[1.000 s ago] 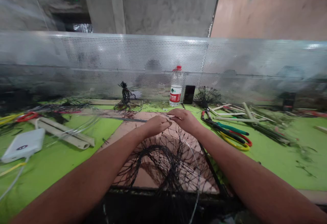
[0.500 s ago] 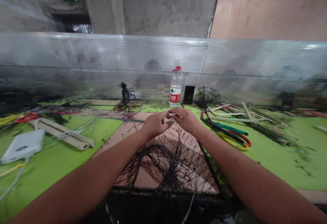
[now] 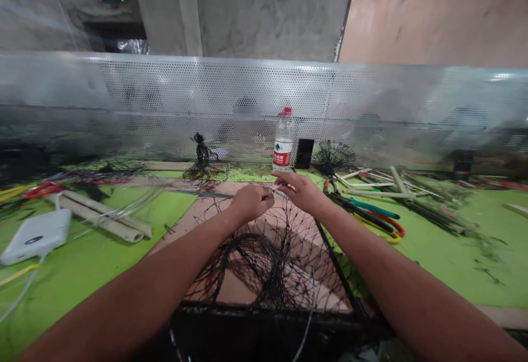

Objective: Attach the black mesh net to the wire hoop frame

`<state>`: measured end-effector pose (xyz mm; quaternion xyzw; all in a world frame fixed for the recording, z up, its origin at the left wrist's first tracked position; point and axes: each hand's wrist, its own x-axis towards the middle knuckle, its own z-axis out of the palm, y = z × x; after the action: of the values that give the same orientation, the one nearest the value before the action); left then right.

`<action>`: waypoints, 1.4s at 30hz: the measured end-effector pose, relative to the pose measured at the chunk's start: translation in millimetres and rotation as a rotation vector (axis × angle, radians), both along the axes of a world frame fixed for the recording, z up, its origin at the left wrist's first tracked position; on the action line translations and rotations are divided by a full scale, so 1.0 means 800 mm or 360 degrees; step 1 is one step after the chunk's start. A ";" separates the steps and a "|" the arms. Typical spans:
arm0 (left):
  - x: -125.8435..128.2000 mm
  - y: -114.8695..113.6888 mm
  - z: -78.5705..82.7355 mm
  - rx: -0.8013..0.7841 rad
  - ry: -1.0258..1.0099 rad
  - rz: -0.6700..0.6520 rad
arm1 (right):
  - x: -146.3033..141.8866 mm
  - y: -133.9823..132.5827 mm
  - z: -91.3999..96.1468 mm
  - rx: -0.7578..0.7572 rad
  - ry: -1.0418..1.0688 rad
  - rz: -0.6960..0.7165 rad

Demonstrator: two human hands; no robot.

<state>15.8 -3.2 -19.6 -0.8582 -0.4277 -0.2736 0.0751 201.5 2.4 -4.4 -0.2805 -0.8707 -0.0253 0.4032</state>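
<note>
A black knotted net (image 3: 274, 274) lies over a pinkish-brown board in front of me, bunched in its lower middle. My left hand (image 3: 252, 202) is closed at the net's far edge, with fingers curled and thumb pressed in. Beside it, my right hand (image 3: 304, 191) bends over the same edge, thumb and fingertips pinched together. Net strands rise to both hands. A thin, pale, wire-like bit shows between the fingertips, too small to name surely. Close to the left hand, a thin grey rod or wire (image 3: 206, 193) runs along the board's far side.
Behind the hands stand a water bottle (image 3: 282, 142) and a black phone (image 3: 304, 154). Pliers with coloured handles (image 3: 373, 213) and cut sticks (image 3: 396, 186) lie right. To the left are bamboo tubes (image 3: 107, 216) and a white power bank (image 3: 39, 235). A perforated metal screen (image 3: 165, 98) closes the back.
My left fingers have curled in tighter and drawn slightly down from the right fingertips. My right hand has shifted only a little. The net stays nearly in place.
</note>
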 end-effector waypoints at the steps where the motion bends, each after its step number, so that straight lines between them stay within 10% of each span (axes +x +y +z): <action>1: 0.000 0.000 0.000 -0.0024 0.0013 0.0001 | 0.000 -0.001 0.001 -0.0037 0.0035 0.0022; 20: 0.000 0.002 -0.002 -0.0225 -0.0148 -0.0407 | 0.001 0.025 -0.017 -0.0766 0.0625 0.0180; 28: -0.007 0.003 0.006 -0.0390 -0.0096 -0.0420 | 0.004 0.003 0.004 0.0270 -0.0082 0.0060; 42: -0.015 0.014 0.004 -0.0368 -0.0005 -0.0476 | 0.004 -0.002 0.014 0.0393 -0.0379 -0.0081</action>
<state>3.5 7.7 -16.6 -0.9147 -0.3241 -0.2322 -0.0662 205.1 0.5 7.0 -0.2458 -0.8952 -0.1754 0.3278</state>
